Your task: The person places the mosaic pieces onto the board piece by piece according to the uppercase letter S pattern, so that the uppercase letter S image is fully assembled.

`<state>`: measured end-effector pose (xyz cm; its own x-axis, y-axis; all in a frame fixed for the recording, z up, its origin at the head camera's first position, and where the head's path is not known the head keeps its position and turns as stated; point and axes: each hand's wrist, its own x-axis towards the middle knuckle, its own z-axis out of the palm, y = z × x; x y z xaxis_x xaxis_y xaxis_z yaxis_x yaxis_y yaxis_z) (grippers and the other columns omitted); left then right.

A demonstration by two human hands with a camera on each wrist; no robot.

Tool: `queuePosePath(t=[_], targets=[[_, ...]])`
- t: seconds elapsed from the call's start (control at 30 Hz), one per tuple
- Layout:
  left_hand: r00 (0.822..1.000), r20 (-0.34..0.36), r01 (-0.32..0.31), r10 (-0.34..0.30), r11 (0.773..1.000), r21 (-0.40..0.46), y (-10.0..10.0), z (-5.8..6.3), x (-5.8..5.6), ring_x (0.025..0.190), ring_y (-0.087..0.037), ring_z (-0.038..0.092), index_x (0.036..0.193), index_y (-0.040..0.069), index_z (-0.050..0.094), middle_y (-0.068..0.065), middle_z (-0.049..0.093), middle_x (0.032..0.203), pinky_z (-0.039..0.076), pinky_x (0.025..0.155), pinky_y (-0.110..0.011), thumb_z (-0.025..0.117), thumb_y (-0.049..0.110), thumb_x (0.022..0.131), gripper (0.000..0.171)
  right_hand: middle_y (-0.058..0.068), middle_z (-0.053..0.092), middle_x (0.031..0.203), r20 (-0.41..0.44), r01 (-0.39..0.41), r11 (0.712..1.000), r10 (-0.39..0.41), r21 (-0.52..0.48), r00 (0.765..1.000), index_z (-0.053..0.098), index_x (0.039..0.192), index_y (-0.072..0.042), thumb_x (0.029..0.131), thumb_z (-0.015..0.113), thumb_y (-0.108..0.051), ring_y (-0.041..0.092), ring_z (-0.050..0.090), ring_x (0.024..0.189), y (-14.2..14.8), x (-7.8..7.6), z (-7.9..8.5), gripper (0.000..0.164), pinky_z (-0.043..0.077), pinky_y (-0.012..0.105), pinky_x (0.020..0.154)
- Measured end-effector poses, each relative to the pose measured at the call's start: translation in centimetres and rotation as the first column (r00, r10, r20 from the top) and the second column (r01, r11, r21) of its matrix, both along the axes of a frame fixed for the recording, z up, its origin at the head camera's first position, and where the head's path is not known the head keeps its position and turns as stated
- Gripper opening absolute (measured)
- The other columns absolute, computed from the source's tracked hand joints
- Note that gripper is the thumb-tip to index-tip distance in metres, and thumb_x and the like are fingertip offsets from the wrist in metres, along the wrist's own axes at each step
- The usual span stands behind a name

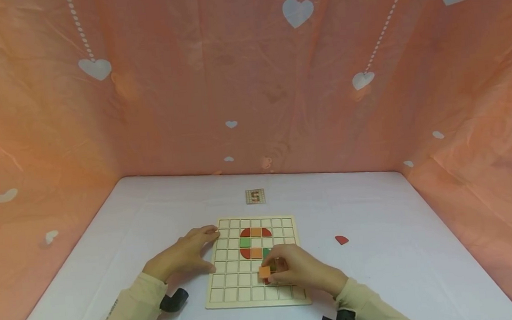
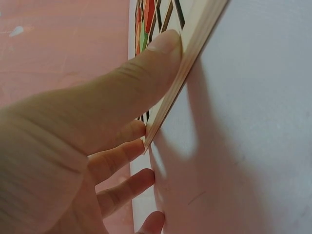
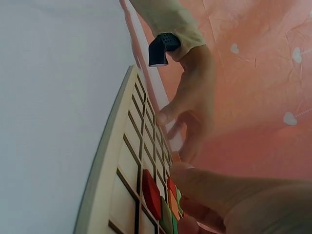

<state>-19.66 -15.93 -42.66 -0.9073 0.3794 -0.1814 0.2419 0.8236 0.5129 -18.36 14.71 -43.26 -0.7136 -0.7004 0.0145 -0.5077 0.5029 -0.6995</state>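
A pale wooden grid board (image 1: 231,280) lies on the table with red quarter-round, orange and green pieces set in its squares. My right hand (image 1: 300,267) pinches an orange square tile (image 1: 264,272) between thumb and fingers, over the lower middle of the grid. It partly hides the pieces beneath, including a red one (image 3: 151,195) seen in the right wrist view. At the board's left edge rests my left hand (image 1: 183,254), its fingers spread. In the left wrist view its thumb (image 2: 163,48) touches the board's rim.
Beyond the board lies a small pattern card (image 1: 255,196) with a figure on a grid. One loose red quarter-round piece (image 1: 342,239) is on the white table (image 1: 379,270) to the right. Orange cloth with hearts (image 1: 250,81) surrounds the table at the back and sides.
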Motion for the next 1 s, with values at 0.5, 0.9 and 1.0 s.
queuePosePath(t=[0.5,0.9,1.0], targets=[[1.000,0.002,-0.012,0.012,1.000,0.001,-0.1,-0.1,0.0,0.152,-0.040,0.029,0.150,0.008,0.049,-0.013,0.035,0.164,0.028,0.121,-0.065,0.088,0.024,0.075,0.086,-0.005,0.071,0.096,-0.092,-0.042,0.997,0.047,0.058,0.995,0.078,0.106,-0.013,0.086,0.081,-0.022,-0.002,0.049,0.079,-1.3,0.2,-0.3,0.022,0.047,0.014,0.073],[1.000,0.003,-0.011,0.011,1.000,0.002,-0.1,-0.4,-0.2,0.152,-0.040,0.029,0.150,0.007,0.048,-0.014,0.035,0.164,0.028,0.120,-0.066,0.088,0.023,0.075,0.086,-0.009,0.073,0.098,-0.144,-0.006,0.990,0.027,0.144,0.989,0.080,0.104,-0.014,0.085,0.081,-0.020,-0.003,0.056,0.086,-2.2,0.6,-0.1,0.020,0.051,0.019,0.082],[1.000,0.004,-0.011,0.011,1.000,0.005,-0.1,-0.4,-0.2,0.152,-0.040,0.029,0.150,0.007,0.048,-0.013,0.035,0.164,0.028,0.120,-0.066,0.088,0.023,0.075,0.086,-0.010,0.073,0.098,-0.146,0.006,0.988,0.017,0.154,0.989,0.080,0.103,-0.015,0.085,0.081,-0.022,-0.003,0.055,0.086,-2.3,0.5,-0.3,0.019,0.052,0.020,0.083]])
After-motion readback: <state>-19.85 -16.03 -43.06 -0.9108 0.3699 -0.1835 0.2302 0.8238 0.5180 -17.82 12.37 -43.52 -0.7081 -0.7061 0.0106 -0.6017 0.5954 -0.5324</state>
